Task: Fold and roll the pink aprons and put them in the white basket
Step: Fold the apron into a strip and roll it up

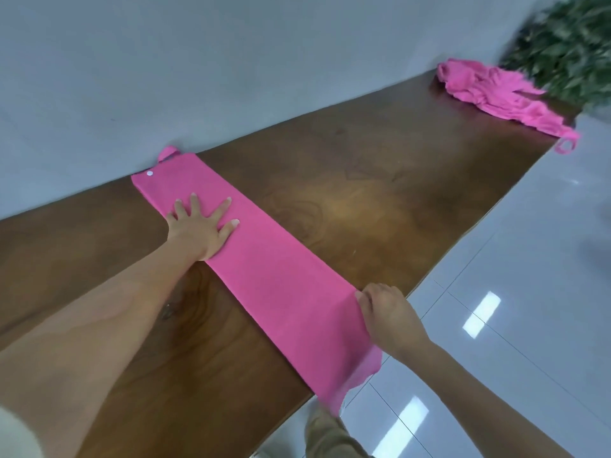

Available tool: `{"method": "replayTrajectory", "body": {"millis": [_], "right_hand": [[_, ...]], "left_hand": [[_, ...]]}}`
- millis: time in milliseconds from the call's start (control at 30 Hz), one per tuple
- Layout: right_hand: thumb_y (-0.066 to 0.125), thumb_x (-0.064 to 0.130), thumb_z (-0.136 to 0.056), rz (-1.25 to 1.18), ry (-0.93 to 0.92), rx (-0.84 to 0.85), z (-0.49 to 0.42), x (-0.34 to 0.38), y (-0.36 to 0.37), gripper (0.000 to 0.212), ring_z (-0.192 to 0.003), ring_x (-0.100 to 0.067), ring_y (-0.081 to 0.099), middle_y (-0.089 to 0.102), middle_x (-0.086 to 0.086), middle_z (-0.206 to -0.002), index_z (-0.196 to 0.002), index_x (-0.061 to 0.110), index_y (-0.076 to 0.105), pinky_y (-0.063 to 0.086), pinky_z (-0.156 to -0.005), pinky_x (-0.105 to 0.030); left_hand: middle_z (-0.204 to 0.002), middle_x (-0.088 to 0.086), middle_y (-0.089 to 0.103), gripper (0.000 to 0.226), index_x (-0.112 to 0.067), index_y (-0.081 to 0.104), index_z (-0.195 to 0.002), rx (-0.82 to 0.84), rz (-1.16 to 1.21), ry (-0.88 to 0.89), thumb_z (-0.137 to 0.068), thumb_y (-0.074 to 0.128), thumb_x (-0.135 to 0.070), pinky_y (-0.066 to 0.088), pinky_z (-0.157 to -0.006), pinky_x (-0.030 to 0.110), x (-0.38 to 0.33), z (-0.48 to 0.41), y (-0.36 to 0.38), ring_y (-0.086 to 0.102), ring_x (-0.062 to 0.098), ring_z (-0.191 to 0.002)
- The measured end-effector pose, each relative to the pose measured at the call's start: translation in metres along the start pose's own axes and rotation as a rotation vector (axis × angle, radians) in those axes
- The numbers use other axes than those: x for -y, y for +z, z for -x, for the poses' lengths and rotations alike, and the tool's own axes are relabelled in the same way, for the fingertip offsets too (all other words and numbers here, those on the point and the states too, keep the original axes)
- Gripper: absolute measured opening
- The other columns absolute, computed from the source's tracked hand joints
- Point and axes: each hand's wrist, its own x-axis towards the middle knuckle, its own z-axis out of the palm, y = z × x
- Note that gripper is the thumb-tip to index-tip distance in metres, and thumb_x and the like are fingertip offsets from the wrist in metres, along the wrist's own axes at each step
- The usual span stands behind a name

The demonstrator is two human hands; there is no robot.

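A pink apron (271, 279) lies folded into a long narrow strip across the brown wooden table (380, 180), its near end hanging over the table's front edge. My left hand (200, 226) presses flat on the strip near its far end, fingers spread. At the table's front edge my right hand (386, 312) pinches the strip's right side. A white snap button shows at the far end, with a loop sticking up against the wall. A second pink apron (499, 92) lies crumpled at the table's far right end. No white basket is in view.
A grey wall runs along the table's back edge. A green leafy plant (568, 44) stands beyond the crumpled apron. Glossy grey floor tiles (512, 292) lie to the right of the table. My trouser leg shows below the hanging apron end.
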Motion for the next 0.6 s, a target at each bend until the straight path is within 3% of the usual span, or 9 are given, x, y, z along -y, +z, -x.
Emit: {"method": "replayTrajectory", "body": {"millis": [100, 200, 367, 600], "right_hand": [[0.035, 0.041, -0.107, -0.108, 0.091, -0.011, -0.014, -0.008, -0.010, 0.036, -0.072, -0.025, 0.055, 0.058, -0.001, -0.075, -0.086, 0.015, 0.050, 0.041, -0.065, -0.037], [0.038, 0.046, -0.106, -0.093, 0.116, 0.008, -0.034, -0.017, -0.021, 0.039, -0.076, -0.026, 0.060, 0.063, -0.003, -0.080, -0.092, 0.014, 0.053, 0.047, -0.067, -0.037], [0.047, 0.058, -0.099, 0.062, 0.126, -0.007, -0.084, -0.031, -0.034, 0.044, -0.074, -0.027, 0.061, 0.062, -0.002, -0.078, -0.087, 0.016, 0.054, 0.048, -0.064, -0.034], [0.040, 0.072, -0.094, 0.277, 0.008, 0.027, -0.163, -0.043, -0.054, 0.059, -0.078, -0.028, 0.060, 0.064, -0.003, -0.083, -0.085, 0.017, 0.060, 0.044, -0.067, -0.033]], "left_hand": [[-0.168, 0.016, -0.010, 0.074, -0.051, -0.016, -0.155, 0.022, 0.019, -0.053, -0.088, -0.003, -0.080, 0.011, -0.122, 0.064, -0.004, 0.009, 0.001, 0.000, 0.052, -0.151], [-0.168, 0.017, -0.013, 0.074, -0.050, -0.018, -0.155, 0.053, 0.051, -0.127, -0.089, -0.002, -0.080, 0.010, -0.122, 0.064, -0.010, 0.017, 0.000, -0.004, 0.053, -0.151], [-0.167, 0.019, -0.014, 0.074, -0.046, -0.019, -0.155, 0.081, 0.091, -0.277, -0.090, -0.003, -0.078, 0.012, -0.120, 0.066, -0.023, 0.029, 0.003, -0.004, 0.054, -0.150], [-0.165, 0.024, -0.016, 0.075, -0.044, -0.016, -0.157, 0.059, 0.192, -0.480, -0.091, -0.003, -0.076, 0.006, -0.120, 0.069, -0.037, 0.043, 0.012, -0.008, 0.057, -0.149]]}}
